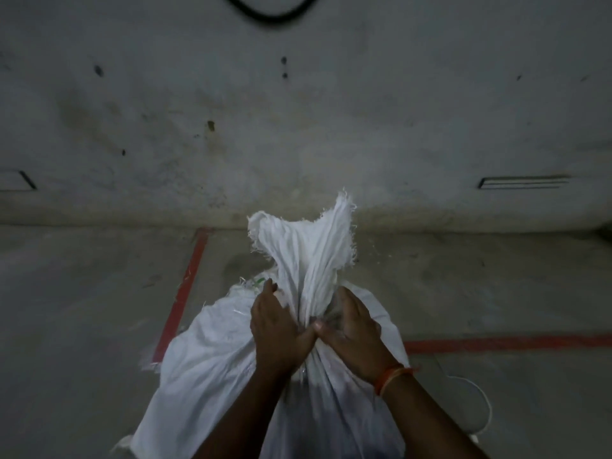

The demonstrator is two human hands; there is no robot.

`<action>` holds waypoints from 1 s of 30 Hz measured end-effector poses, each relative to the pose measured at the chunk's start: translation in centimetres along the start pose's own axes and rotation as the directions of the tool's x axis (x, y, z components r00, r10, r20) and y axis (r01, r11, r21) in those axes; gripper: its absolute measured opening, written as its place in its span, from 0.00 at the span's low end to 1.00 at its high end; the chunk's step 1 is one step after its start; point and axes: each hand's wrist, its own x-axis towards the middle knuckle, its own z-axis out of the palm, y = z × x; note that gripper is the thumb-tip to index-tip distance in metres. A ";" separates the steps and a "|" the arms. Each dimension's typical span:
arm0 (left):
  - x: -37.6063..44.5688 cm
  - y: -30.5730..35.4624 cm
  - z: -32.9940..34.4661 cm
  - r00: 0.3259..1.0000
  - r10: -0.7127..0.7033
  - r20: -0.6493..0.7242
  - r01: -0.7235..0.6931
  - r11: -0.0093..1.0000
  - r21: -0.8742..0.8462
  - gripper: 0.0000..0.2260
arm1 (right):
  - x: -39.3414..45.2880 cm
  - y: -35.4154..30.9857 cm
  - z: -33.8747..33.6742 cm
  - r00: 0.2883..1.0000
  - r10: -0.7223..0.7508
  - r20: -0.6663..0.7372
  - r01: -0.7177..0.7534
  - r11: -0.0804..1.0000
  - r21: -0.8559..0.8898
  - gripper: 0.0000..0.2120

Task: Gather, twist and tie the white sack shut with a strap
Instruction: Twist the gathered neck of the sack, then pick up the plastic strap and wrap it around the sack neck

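Concrete floor (99, 309), red lines | woven white sack (205, 352), frayed neck bunched | your left hand (278, 329) and right hand (354, 329) both clasp the neck.

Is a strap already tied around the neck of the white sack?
No: the left hand and right hand grip the white sack at its bare gathered neck.

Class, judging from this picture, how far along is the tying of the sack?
Done: the white sack mouth is gathered into a neck. In hand: left hand and right hand grip that neck. Left: no strap is tied round it; a white cord lies on the floor.
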 end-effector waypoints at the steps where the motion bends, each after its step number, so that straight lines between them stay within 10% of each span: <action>1: -0.7 1.2 -1.0 0.998 0.028 -0.053 -0.028 1.000 0.003 0.47 | -0.8 -0.1 -1.0 1.000 0.001 -0.002 -0.001 1.000 0.002 0.41; 4: -2.0 5.0 -3.1 0.960 0.246 -0.132 -0.249 0.968 -0.007 0.36 | -2.8 -0.1 -4.2 0.998 -0.024 -0.058 0.025 1.000 0.014 0.38; 9: -3.0 11.7 -0.9 0.893 0.426 0.145 -0.388 0.893 -0.228 0.19 | -5.6 2.4 -9.5 0.988 0.042 -0.151 -0.044 0.999 -0.011 0.34; 21: -7.6 16.9 24.5 0.679 0.176 0.713 0.145 0.920 -0.365 0.14 | -7.9 26.7 -15.1 0.819 0.458 -0.347 -0.459 0.884 0.083 0.18; 30: -12.6 10.9 38.9 0.531 -0.085 0.843 0.401 0.902 -0.161 0.10 | -9.6 46.0 -7.0 0.553 0.832 -0.047 -0.833 0.552 -0.036 0.29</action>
